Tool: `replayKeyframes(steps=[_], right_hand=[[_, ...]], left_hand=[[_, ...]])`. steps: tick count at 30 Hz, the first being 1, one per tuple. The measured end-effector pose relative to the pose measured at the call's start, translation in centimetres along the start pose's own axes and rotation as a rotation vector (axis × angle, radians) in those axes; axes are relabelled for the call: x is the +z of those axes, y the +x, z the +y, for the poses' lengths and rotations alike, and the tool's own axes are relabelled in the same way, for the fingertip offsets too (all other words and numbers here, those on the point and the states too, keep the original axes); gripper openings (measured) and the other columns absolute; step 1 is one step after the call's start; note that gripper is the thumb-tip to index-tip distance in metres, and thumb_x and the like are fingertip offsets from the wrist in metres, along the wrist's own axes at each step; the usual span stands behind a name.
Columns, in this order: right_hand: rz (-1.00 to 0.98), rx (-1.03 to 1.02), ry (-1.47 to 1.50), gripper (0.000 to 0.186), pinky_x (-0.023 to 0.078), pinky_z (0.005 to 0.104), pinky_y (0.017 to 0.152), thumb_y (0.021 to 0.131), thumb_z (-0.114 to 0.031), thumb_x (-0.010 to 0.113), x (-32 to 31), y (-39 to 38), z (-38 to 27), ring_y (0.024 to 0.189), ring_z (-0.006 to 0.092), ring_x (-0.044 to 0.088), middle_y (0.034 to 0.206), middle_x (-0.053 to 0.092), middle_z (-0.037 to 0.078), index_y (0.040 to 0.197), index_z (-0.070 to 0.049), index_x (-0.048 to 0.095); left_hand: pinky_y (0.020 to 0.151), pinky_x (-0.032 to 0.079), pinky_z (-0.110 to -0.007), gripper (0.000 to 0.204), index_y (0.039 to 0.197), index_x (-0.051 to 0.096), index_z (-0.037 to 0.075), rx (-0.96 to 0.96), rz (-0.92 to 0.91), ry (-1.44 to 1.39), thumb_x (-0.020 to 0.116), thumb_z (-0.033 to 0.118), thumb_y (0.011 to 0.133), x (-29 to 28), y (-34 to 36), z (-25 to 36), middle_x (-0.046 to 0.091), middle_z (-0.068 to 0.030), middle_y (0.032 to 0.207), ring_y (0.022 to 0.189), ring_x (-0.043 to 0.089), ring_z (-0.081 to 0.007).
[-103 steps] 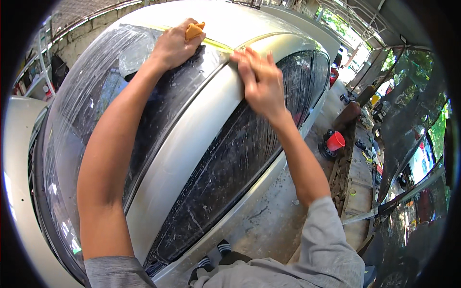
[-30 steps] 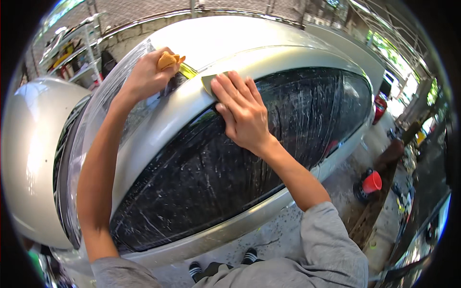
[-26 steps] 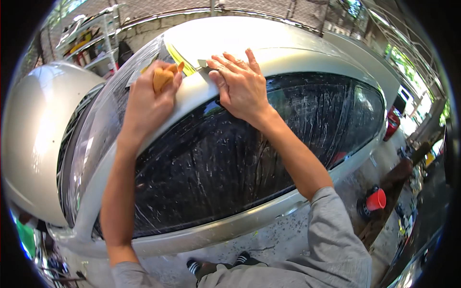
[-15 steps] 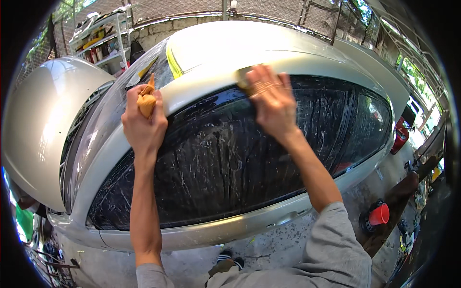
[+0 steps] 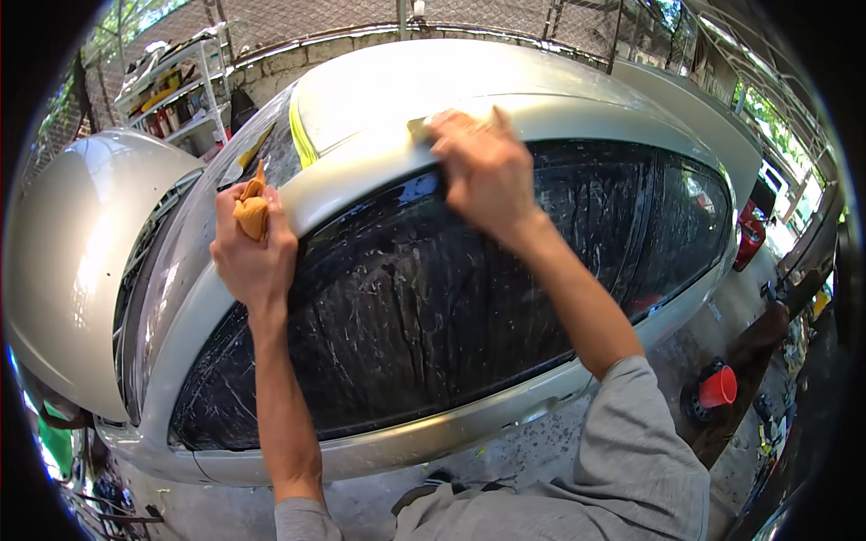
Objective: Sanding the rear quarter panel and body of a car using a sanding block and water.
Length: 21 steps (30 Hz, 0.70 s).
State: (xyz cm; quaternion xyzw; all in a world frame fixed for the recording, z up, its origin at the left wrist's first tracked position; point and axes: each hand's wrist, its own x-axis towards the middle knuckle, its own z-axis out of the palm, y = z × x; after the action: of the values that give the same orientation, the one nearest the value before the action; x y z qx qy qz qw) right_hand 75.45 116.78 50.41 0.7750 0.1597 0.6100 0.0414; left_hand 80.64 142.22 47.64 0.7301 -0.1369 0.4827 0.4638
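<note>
My left hand (image 5: pixel 254 252) is closed around a crumpled orange cloth (image 5: pixel 249 216), beside the front roof pillar of a silver car (image 5: pixel 397 77). My right hand (image 5: pixel 483 176) is blurred, fingers bent over a thin yellowish pad (image 5: pixel 417 128) pressed on the curved rail above the side window. The dark side window (image 5: pixel 388 325) below has pale streaks and spots. A yellow strip (image 5: pixel 302 135) runs along the top of the windshield (image 5: pixel 180 270), left of my right hand, with clear plastic over the glass.
The raised hood (image 5: pixel 72 270) is at the left. A white shelf rack (image 5: pixel 203 77) with assorted items stands behind, before a block wall and chain fence (image 5: pixel 478 22). A red bucket (image 5: pixel 717 386) in a black round object and a long rusty piece (image 5: pixel 753 352) lie on the right.
The view has swung from windshield toward the car's side. My left hand came down to the pillar with the cloth; since half a second ago my right hand has shifted left along the roof rail.
</note>
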Motion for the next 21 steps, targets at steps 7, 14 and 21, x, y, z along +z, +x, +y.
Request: replayKeyframes(steps=[7, 14, 21], right_hand=[[0.012, -0.024, -0.005, 0.021, 0.042, 0.0487, 0.105, 0.079, -0.006, 0.056, -0.8, -0.5, 4.1, 0.093, 0.0278, 0.070, 0.098, 0.073, 0.013, 0.091, -0.011, 0.072], [-0.074, 0.077, 0.194, 0.016, 0.038, 0.0520, 0.110, 0.083, -0.015, 0.059, 0.2, 0.4, 3.7, 0.104, 0.0258, 0.068, 0.103, 0.072, 0.012, 0.095, -0.008, 0.068], [-0.137, 0.457, -0.113, 0.031, 0.040, 0.0440, 0.106, 0.097, -0.021, 0.045, -12.5, -7.4, 25.2, 0.097, 0.0263, 0.068, 0.114, 0.071, 0.007, 0.112, -0.016, 0.073]], left_hand=[[0.070, 0.054, -0.040, 0.024, 0.105, 0.061, 0.008, 0.035, 0.024, -0.070, 0.065, 0.027, 0.090, 0.4, -0.1, -1.2, 0.071, -0.0157, 0.090, 0.079, 0.071, -0.0315], [0.066, 0.053, -0.030, 0.023, 0.101, 0.064, 0.003, 0.021, 0.041, -0.082, 0.061, 0.025, 0.095, 0.5, 0.0, -3.8, 0.070, -0.0097, 0.083, 0.073, 0.067, -0.0185], [0.071, 0.052, -0.031, 0.030, 0.098, 0.067, 0.003, 0.024, 0.196, 0.095, 0.058, 0.031, 0.096, 0.5, 1.3, -4.6, 0.071, -0.0084, 0.083, 0.076, 0.067, -0.0185]])
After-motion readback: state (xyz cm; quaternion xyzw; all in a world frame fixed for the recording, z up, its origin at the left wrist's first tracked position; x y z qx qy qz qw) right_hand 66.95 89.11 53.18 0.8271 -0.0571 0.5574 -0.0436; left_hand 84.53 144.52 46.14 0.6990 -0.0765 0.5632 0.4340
